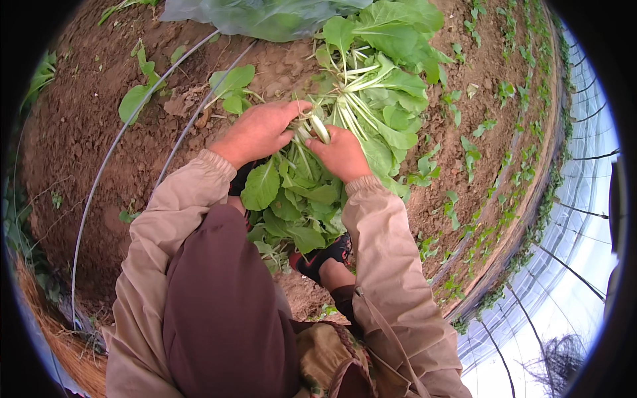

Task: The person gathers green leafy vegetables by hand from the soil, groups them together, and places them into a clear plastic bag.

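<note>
Between my two hands is a bunch of leafy greens [285, 209], its pale stalks near my fingers and its broad leaves hanging toward my feet. My left hand [257, 131] is closed at the root end, thumb and forefinger pinching near the thin roots. Around the white stalks just to the right, my right hand [340, 154] is closed, its fingers partly hidden by the stalks. Beyond it, more pulled leafy greens [381, 99] lie heaped on the soil, white stalks bundled toward me and leaves fanned to the right.
A translucent plastic sheet [265, 16] lies at the far side. Two thin grey hoops [109, 159] arch over brown soil on the left. Rows of small seedlings [471, 156] grow on the right, before a clear plastic tunnel wall [551, 265]. My shoe [323, 257] stands beside the leaves.
</note>
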A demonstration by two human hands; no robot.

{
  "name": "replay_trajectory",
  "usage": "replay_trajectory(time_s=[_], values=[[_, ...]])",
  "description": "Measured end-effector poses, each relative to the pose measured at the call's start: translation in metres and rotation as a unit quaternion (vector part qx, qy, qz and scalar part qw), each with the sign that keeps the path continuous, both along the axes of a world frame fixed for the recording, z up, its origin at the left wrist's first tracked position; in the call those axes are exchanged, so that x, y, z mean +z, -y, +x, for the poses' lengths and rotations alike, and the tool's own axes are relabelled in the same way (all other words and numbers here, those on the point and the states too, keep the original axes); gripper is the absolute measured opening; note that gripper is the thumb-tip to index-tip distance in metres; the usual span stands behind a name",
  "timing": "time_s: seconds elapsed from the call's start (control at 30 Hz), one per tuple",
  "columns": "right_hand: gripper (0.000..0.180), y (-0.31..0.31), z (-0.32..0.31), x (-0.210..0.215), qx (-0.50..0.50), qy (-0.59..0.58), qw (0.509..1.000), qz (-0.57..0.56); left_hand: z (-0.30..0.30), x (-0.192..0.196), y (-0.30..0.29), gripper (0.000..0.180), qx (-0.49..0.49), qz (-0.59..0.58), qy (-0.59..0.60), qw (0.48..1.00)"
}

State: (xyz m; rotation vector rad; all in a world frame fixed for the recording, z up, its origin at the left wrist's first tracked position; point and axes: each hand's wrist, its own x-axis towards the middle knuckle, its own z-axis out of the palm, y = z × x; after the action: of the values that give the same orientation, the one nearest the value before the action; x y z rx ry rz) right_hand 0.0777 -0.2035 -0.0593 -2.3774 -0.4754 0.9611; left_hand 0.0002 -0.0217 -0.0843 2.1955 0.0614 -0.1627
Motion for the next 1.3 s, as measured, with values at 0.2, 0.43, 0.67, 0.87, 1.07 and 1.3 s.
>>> replay_trajectory(time_s=[0.2,0.43,0.67,0.87,1.07,1.3], values=[[0.026,0.017,0.02,0.044,-0.035,-0.183,0.98,0.061,0.002,0.02,0.003,0.049,-0.006,-0.093,0.143,0.985],[0.022,0.023,0.04,0.102,-0.026,-0.279,0.957,0.082,0.013,0.057,0.004,0.025,-0.077,-0.247,0.067,0.964],[0.026,0.047,0.053,0.117,-0.024,-0.259,0.965,0.027,0.008,0.052,-0.033,0.011,0.037,-0.259,0.015,0.965],[0.024,0.072,0.047,0.107,-0.112,-0.272,0.954,0.05,-0.008,-0.006,-0.055,0.021,0.075,0.139,0.044,0.987],[0.016,0.075,0.036,0.084,-0.126,-0.219,0.967,0.043,0.02,-0.029,-0.003,0.037,0.083,-0.004,-0.079,0.993],[0.013,0.034,0.018,0.102,-0.151,-0.144,0.976,0.063,0.01,-0.035,0.004,0.032,0.104,-0.1,-0.117,0.983]])
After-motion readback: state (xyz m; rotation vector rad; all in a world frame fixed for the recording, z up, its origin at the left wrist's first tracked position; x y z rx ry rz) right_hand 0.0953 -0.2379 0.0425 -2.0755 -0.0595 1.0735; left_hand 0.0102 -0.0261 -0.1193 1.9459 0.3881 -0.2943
